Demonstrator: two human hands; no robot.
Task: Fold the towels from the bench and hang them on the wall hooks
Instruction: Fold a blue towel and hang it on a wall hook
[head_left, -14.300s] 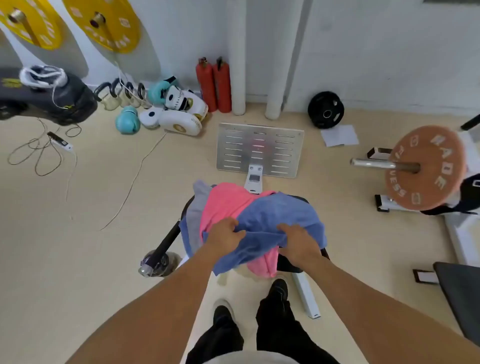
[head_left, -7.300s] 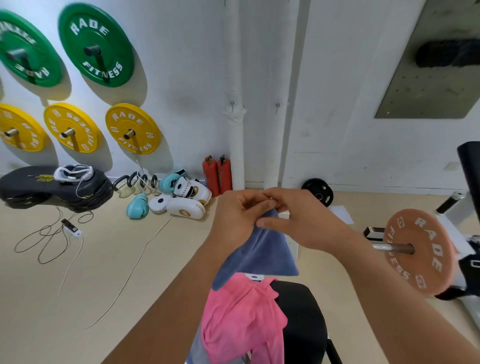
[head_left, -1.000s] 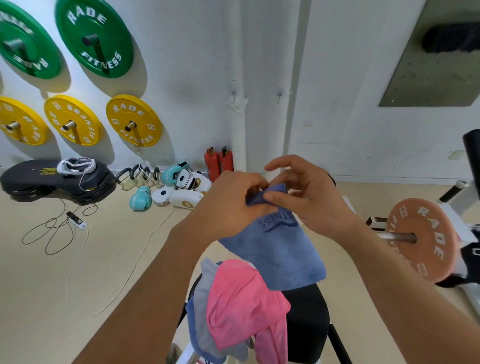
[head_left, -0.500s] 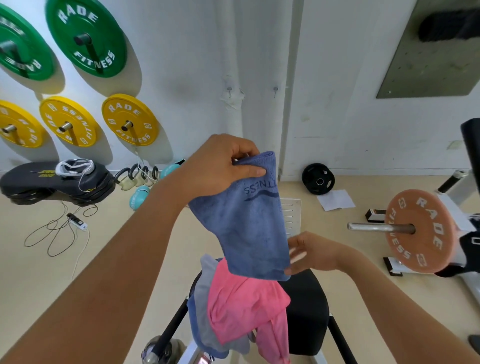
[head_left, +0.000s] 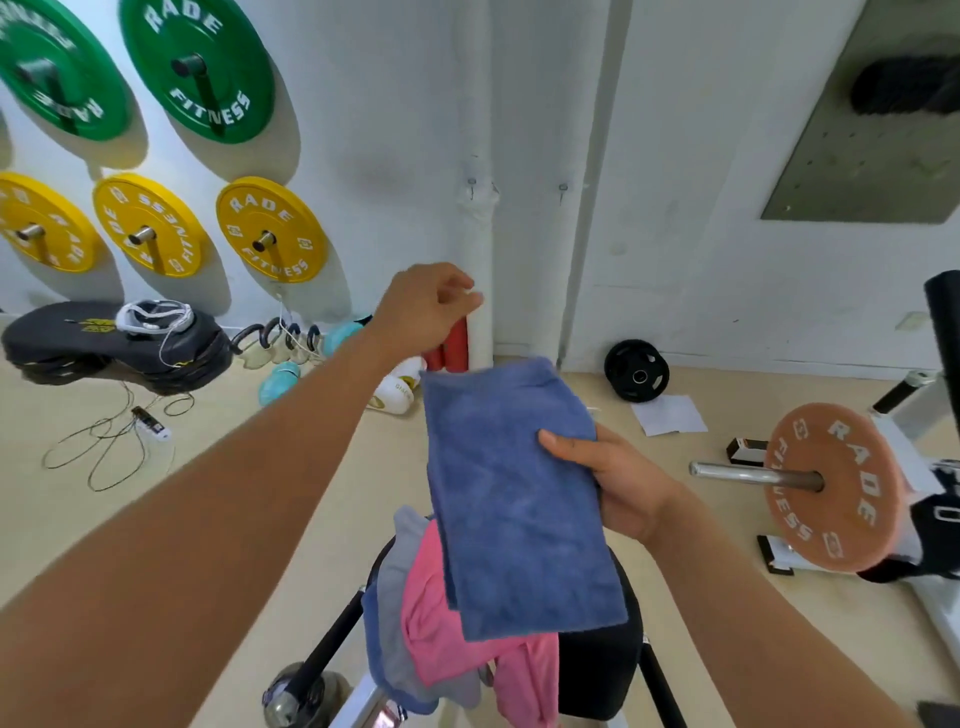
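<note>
The right hand (head_left: 618, 480) grips the folded blue terry towel (head_left: 514, 493), long axis vertical; small metal wall hooks (head_left: 471, 183) lie at twelve o'clock, nearer the empty, loosely curled left hand (head_left: 423, 306).

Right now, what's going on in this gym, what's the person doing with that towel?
A person is folding towels. The right hand grips a folded blue towel by its edge, holding it up over the bench. The left hand is raised, empty, fingers loosely curled, toward the wall. A pink towel and a grey one lie heaped on the bench, not yet folded. Two small wall hooks are bare; nothing hangs there yet.
</note>
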